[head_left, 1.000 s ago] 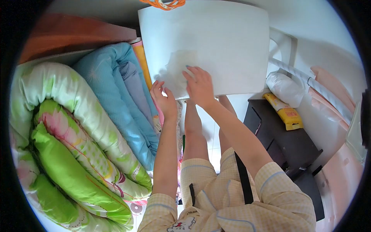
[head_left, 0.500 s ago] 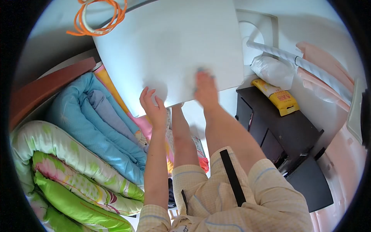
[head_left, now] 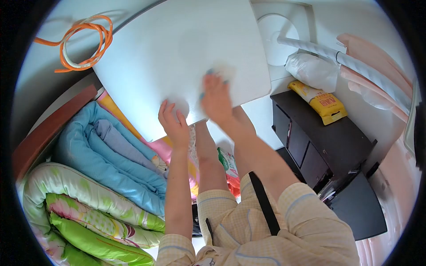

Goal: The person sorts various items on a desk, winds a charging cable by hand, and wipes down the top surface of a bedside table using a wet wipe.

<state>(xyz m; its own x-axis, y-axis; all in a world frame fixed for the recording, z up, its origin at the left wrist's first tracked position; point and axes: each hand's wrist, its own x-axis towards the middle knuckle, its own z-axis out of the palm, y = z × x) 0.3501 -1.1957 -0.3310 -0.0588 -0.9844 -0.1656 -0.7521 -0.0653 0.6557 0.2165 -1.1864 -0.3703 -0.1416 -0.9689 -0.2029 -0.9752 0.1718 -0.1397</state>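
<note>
A large white panel with rounded corners fills the upper middle. At its near edge rests my left hand, fingers spread and holding nothing. My right hand lies on the panel further right and is blurred by motion. Under and beside its fingers shows a pale, cloth-like thing with small blue bits; the blur hides its exact kind.
On the left, a blue quilt and a green floral quilt lie folded. Orange tubing hangs at upper left. A yellow packet and a white plastic bag are by the dark cabinet at right.
My right hand has slid left across the panel with the pale thing. My left hand stays at the near edge. The view has shifted, so the orange tubing shows more fully.
</note>
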